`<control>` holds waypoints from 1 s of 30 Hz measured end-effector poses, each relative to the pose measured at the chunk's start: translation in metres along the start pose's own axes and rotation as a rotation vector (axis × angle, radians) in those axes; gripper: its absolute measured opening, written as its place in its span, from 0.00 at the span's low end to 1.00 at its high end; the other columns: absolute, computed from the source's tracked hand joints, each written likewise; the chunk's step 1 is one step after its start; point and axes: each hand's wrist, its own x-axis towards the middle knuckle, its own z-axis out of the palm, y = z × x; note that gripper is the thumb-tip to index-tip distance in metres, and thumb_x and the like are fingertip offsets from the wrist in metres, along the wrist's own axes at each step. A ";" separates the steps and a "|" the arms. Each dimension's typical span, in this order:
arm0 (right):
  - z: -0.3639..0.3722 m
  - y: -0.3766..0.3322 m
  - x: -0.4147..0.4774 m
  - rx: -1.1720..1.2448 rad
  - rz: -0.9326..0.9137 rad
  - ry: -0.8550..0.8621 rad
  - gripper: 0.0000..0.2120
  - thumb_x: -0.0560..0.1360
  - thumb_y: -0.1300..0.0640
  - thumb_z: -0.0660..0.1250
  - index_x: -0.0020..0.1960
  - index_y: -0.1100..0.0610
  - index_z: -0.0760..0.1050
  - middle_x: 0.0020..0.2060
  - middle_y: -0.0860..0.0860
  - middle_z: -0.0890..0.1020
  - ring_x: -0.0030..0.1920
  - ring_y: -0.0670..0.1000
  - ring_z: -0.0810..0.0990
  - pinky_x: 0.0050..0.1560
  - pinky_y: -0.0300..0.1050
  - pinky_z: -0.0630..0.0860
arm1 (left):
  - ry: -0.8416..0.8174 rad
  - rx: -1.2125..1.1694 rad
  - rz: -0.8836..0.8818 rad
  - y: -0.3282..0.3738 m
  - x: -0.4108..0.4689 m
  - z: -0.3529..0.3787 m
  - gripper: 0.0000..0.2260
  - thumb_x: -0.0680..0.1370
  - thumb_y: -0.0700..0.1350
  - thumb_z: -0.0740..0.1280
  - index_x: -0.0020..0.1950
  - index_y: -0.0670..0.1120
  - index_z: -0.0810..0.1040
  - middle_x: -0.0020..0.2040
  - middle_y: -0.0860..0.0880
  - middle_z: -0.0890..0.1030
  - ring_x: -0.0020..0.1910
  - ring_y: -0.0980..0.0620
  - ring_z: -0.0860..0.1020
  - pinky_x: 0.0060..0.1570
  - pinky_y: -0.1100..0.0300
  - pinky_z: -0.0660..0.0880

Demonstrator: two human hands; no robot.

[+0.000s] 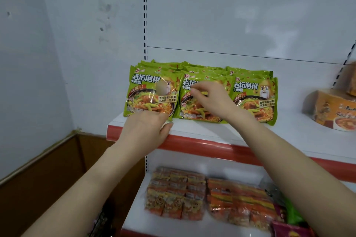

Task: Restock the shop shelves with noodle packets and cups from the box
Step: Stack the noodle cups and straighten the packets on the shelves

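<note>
The fingers [194, 90] of the right hand [212, 100] are drawn narrow into a pinch against the face of the middle packet [194, 109], though the blur leaves it unclear whether they grip the wrapper or only touch it. The left hand [146, 129] lies curled and loose at the bottom corner of the left packet [148, 92], thumb on the shelf [250, 132] edge, apparently steadying that row from sliding forward. The green noodle packets stand upright in three rows at the far left of the upper shelf, labels facing out so shoppers can read them; the right packet [256, 98] fronts the third row. A noodle cup [331, 111] sits well apart to the right. Orange packs [175, 194] lie flat on the lower shelf [163, 223]. The box is not in view.
</note>
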 end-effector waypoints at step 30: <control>0.107 -0.103 -0.098 0.417 -0.767 -0.555 0.15 0.79 0.53 0.57 0.59 0.58 0.76 0.56 0.54 0.81 0.58 0.55 0.77 0.56 0.47 0.72 | -0.419 0.539 -1.001 0.154 -0.197 -0.088 0.17 0.80 0.55 0.54 0.57 0.47 0.77 0.47 0.50 0.82 0.45 0.50 0.80 0.39 0.58 0.77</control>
